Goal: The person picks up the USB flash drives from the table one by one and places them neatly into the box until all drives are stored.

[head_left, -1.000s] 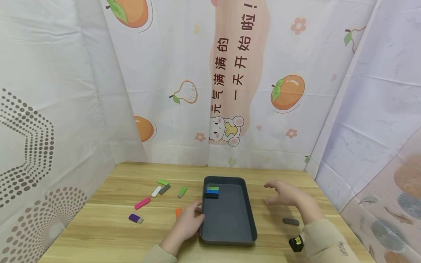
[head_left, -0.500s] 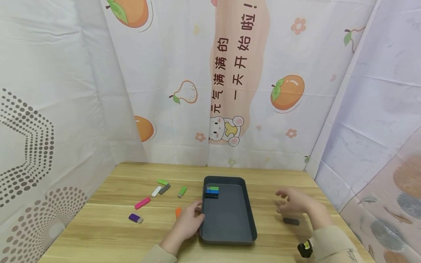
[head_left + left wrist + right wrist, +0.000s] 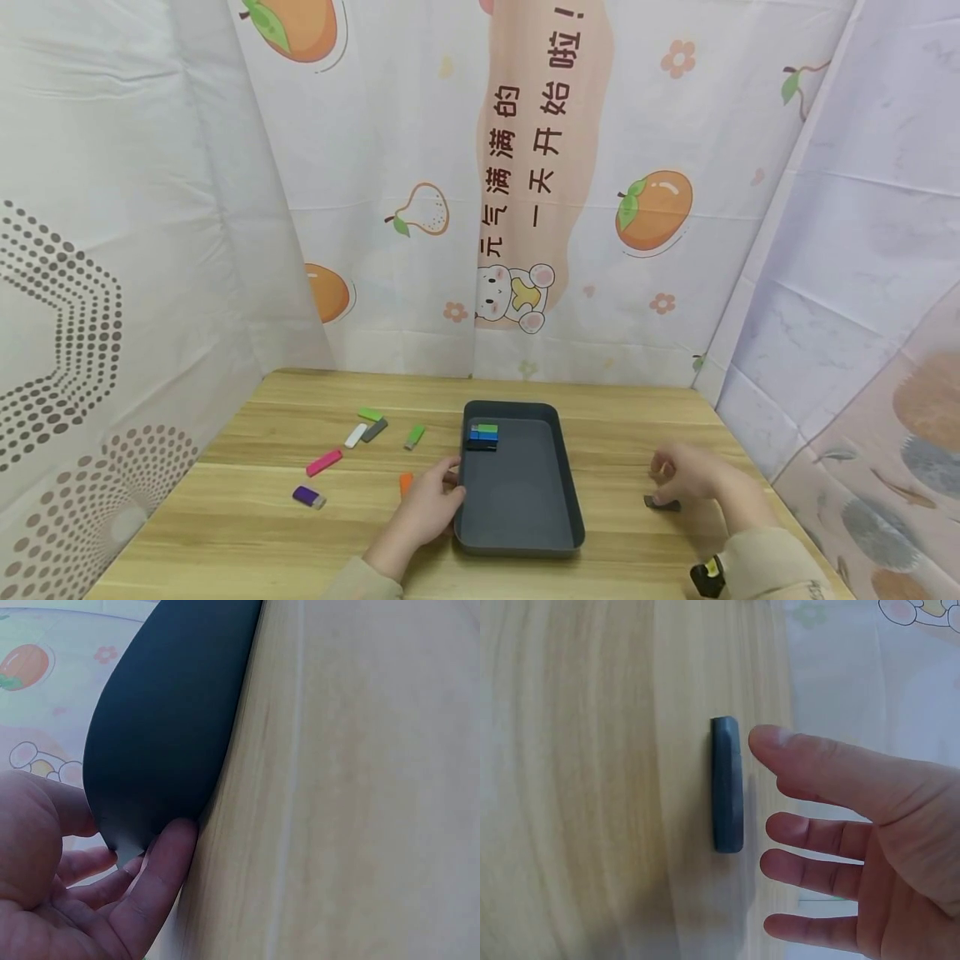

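Observation:
My left hand [image 3: 428, 508] grips the left wall of a dark grey tray [image 3: 517, 500]; in the left wrist view its fingers and thumb close around the tray's edge [image 3: 161, 727]. Inside, at the tray's far left, green [image 3: 488, 428], blue [image 3: 483, 436] and black [image 3: 482, 445] USB sticks lie side by side. My right hand [image 3: 693, 475] hovers over a dark grey USB stick [image 3: 663, 504] on the table, right of the tray. In the right wrist view the thumb [image 3: 817, 757] and loosely bent fingers stand just beside this stick [image 3: 727, 784], holding nothing.
Left of the tray, USB sticks lie scattered: purple [image 3: 308, 497], pink [image 3: 325, 462], white [image 3: 356, 436], grey [image 3: 374, 430], two green ones [image 3: 371, 414] and an orange one [image 3: 406, 483] partly behind my left hand. Printed curtains [image 3: 375, 333] border the wooden table [image 3: 225, 533].
My right hand has moved to the right and down, from beside the tray to over the dark grey USB stick. The left hand stays on the tray, which has not moved.

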Demonstrator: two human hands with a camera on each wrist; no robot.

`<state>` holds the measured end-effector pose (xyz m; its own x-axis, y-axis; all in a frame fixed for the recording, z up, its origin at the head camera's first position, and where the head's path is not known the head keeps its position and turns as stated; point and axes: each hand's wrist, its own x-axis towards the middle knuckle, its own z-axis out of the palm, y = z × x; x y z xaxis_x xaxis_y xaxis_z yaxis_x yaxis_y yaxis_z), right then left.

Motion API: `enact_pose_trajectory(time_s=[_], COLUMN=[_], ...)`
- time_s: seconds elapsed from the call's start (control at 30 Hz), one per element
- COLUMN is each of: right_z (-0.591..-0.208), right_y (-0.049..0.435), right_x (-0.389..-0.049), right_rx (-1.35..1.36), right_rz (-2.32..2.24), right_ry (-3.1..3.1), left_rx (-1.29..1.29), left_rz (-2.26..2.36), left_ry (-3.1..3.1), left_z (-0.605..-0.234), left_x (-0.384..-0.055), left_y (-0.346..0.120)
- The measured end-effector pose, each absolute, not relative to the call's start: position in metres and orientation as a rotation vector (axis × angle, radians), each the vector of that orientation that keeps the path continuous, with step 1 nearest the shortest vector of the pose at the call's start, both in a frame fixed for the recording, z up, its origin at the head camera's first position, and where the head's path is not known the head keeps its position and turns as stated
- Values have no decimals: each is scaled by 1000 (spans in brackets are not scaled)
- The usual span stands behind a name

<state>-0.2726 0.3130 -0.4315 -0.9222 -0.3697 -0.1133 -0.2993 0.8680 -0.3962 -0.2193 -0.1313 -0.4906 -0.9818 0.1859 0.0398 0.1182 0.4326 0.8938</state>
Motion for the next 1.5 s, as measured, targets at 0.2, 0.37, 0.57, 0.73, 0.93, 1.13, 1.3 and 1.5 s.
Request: enact_pose_trajectory(time_s=[0.2, 0.37, 0.57, 0.73, 0.93, 1.13, 1.3, 1.5], right_z=[-440, -442, -442, -443, -445, -448, -449, -449], right_y=[319, 321, 321, 321, 323, 323, 323, 323], right_x=[-272, -270, -268, -266, -267, -268, -268, -268], right_rx=[-488, -458, -459, -455, -476, -460, -468, -474], right_rz=[-635, -658, -624, -605, -597, -595, -591, -589], right_ry=[2809, 2775, 2781, 2782, 2791, 2808, 2820, 2829], left_rx=[272, 285, 288, 270, 257, 270, 273, 275], left_rz=[1619, 1622, 1634, 1651, 1648, 1643, 1650, 1669], left_ry=[2593, 2588, 2577, 2544, 2531, 2547, 2542, 2534], left_z=[-492, -491, -491, -494, -496, -495, -496, -494], left_x=[-220, -220, -220, -222, -224, -223, -223, -222], left_y=[-130, -131, -131, -131, -132, -132, -132, -132])
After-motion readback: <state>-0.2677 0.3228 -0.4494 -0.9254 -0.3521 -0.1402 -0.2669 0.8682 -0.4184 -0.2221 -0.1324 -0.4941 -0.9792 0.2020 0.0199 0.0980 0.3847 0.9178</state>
